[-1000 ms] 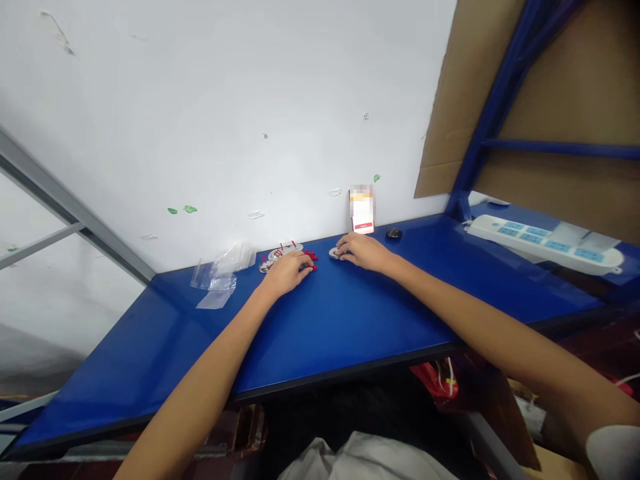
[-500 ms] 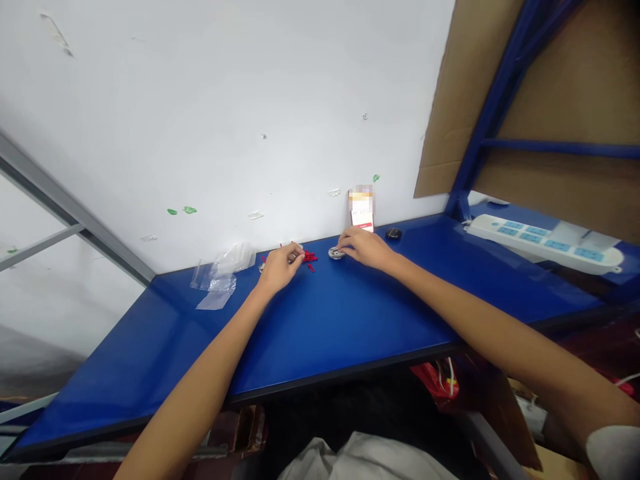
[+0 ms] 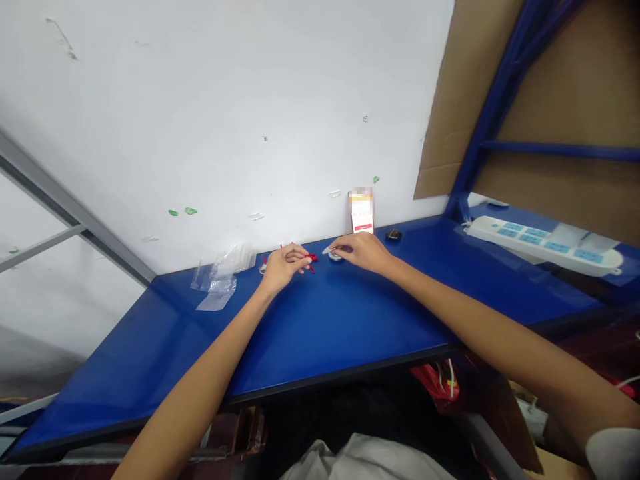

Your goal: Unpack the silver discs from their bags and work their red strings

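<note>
My left hand (image 3: 286, 269) is at the back of the blue table, its thumb and fingers drawn together beside a small heap of red cord (image 3: 313, 258). Whatever lies between those fingertips, if anything, is too small to make out. To the right, my right hand (image 3: 364, 251) pinches a small white pointed piece (image 3: 327, 251). Just under its fingertips is a round silvery disc (image 3: 334, 257), partly covered by the fingers. Behind the left hand, a small pale item (image 3: 263, 269) with a bit of red shows only in part.
Clear plastic bags (image 3: 220, 283) lie left of my left hand. A lit phone (image 3: 362, 217) leans on the white wall behind my right hand, with a small black object (image 3: 393, 235) beside it. A white power strip (image 3: 545, 243) is at the far right.
A white pointed piece now shows at my right fingertips, over the disc. The left hand's fingers have shifted slightly right, over part of the red cord.
</note>
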### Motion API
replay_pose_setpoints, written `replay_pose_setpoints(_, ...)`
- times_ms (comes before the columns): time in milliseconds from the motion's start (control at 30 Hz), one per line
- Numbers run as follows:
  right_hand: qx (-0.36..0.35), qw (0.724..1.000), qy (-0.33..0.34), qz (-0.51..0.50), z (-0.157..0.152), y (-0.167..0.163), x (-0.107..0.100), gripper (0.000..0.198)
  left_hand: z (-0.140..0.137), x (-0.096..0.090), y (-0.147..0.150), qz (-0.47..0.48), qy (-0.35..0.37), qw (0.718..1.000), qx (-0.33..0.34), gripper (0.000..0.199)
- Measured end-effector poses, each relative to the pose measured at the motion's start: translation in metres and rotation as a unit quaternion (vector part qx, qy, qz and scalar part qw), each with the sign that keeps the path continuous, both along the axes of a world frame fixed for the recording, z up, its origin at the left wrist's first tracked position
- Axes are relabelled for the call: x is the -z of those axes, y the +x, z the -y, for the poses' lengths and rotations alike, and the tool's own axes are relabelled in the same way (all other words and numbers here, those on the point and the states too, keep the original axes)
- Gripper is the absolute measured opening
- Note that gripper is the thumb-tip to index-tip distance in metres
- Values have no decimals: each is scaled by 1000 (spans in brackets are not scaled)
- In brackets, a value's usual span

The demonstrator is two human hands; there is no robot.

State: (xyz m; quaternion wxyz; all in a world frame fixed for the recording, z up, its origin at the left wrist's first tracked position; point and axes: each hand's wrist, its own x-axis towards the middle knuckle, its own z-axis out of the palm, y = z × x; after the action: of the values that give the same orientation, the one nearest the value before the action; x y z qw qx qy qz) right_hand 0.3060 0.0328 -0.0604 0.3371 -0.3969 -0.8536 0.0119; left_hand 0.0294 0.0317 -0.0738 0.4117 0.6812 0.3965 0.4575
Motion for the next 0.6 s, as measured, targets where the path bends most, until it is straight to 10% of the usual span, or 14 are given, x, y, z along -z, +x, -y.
replay_pose_setpoints(600,-67,963,-175,-194,-4,-13,15,24,12,-9,3,25,26,998,49,30)
